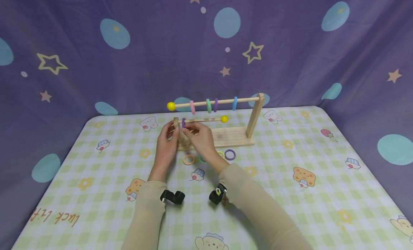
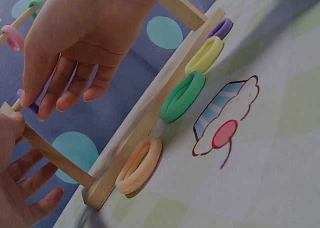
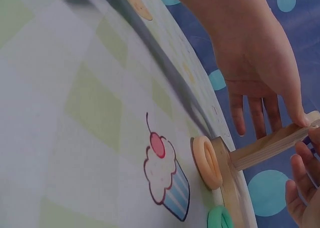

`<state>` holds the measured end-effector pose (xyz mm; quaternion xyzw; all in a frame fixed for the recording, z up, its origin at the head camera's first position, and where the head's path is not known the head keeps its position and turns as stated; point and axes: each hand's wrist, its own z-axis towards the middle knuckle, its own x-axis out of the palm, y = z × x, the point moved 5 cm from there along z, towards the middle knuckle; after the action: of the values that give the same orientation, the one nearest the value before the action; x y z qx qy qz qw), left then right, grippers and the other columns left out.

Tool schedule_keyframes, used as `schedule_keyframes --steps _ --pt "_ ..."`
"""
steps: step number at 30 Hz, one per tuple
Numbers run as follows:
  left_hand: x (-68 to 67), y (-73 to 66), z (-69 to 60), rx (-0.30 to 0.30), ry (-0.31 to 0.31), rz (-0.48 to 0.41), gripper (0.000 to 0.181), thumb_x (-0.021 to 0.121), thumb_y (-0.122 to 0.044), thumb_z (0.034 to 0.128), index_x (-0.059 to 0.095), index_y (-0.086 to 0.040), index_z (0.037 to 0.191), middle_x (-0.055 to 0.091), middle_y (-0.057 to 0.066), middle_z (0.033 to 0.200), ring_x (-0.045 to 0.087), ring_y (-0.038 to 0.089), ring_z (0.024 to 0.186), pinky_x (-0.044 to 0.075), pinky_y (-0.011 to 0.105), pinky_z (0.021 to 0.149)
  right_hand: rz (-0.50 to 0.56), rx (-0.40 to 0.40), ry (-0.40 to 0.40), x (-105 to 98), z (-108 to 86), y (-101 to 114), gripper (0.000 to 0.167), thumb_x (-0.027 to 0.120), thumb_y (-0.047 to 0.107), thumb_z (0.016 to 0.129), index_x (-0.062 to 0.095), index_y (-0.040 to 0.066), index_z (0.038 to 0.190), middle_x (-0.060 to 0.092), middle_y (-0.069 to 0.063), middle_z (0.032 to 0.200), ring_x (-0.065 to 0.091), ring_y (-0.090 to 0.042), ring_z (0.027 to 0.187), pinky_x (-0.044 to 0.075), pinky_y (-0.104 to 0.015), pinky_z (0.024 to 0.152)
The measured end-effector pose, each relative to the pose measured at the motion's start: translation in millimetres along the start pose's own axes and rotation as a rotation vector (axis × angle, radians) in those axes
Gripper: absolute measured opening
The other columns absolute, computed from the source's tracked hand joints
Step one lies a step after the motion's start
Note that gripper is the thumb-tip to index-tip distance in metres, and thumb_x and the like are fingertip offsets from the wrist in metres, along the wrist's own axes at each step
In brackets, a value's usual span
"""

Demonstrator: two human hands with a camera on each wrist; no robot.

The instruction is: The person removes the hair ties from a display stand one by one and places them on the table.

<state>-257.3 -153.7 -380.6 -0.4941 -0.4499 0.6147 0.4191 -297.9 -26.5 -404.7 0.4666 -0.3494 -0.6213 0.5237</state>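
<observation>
The worktop, covered in green-and-white check, meets a purple backdrop behind. A wooden stand sits toward the far edge, well apart from both side edges. The left hand grips its left post; the right hand pinches a purple ring around the lower rod. Loose rings lie just in front.
</observation>
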Motion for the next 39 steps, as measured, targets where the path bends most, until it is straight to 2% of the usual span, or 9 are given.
schedule_keyframes --steps 4,11,12,21,35,39 --pt "0.6 2.0 2.1 0.002 0.002 0.000 0.044 0.047 -0.012 0.1055 0.040 0.004 0.146 0.048 0.027 0.141 0.049 0.039 0.127 0.040 0.045 0.107 -0.020 -0.007 0.003 -2 0.4 -1 0.017 0.075 0.015 0.089 0.075 0.004 0.102 0.074 -0.007 0.096 0.065 -0.016 0.078 0.054 -0.022 0.070" --pt "1.6 38.1 20.2 0.023 -0.007 -0.015 0.047 0.049 -0.022 0.1052 0.042 -0.003 0.148 0.050 0.022 0.142 0.049 0.035 0.127 0.038 0.043 0.109 -0.061 -0.031 -0.002 -6 -0.8 -2 0.017 0.075 0.015 0.090 0.075 0.004 0.103 0.074 -0.007 0.097 0.066 -0.016 0.080 0.054 -0.022 0.072" --pt "1.7 39.8 20.7 0.027 -0.010 -0.011 0.047 0.050 -0.023 0.1051 0.043 -0.004 0.147 0.050 0.021 0.141 0.050 0.034 0.127 0.039 0.043 0.108 -0.065 -0.034 -0.005 -7 -1.0 -2 0.017 0.075 0.015 0.089 0.075 0.004 0.102 0.074 -0.007 0.098 0.066 -0.016 0.080 0.055 -0.022 0.072" --pt "2.2 40.7 19.2 0.037 -0.020 0.005 0.048 0.051 -0.028 0.1047 0.044 -0.006 0.147 0.051 0.019 0.141 0.050 0.033 0.126 0.040 0.044 0.107 -0.095 -0.036 -0.039 -17 -2.6 -1 0.016 0.076 0.014 0.089 0.076 0.003 0.100 0.074 -0.007 0.097 0.068 -0.019 0.080 0.055 -0.024 0.072" --pt "2.0 41.8 20.0 0.031 -0.022 0.011 0.048 0.050 -0.029 0.1050 0.044 -0.007 0.147 0.050 0.018 0.141 0.050 0.032 0.127 0.040 0.044 0.107 -0.063 -0.035 -0.095 -36 -6.3 -7 0.014 0.076 0.014 0.089 0.077 0.004 0.098 0.075 -0.007 0.094 0.066 -0.017 0.076 0.055 -0.026 0.068" --pt "1.9 40.7 19.9 0.013 -0.018 0.006 0.048 0.049 -0.028 0.1052 0.042 -0.007 0.148 0.049 0.018 0.143 0.048 0.032 0.128 0.039 0.044 0.108 -0.064 -0.020 -0.102 -41 -6.6 -8 0.015 0.076 0.015 0.089 0.077 0.003 0.098 0.075 -0.007 0.092 0.067 -0.018 0.076 0.054 -0.026 0.067"
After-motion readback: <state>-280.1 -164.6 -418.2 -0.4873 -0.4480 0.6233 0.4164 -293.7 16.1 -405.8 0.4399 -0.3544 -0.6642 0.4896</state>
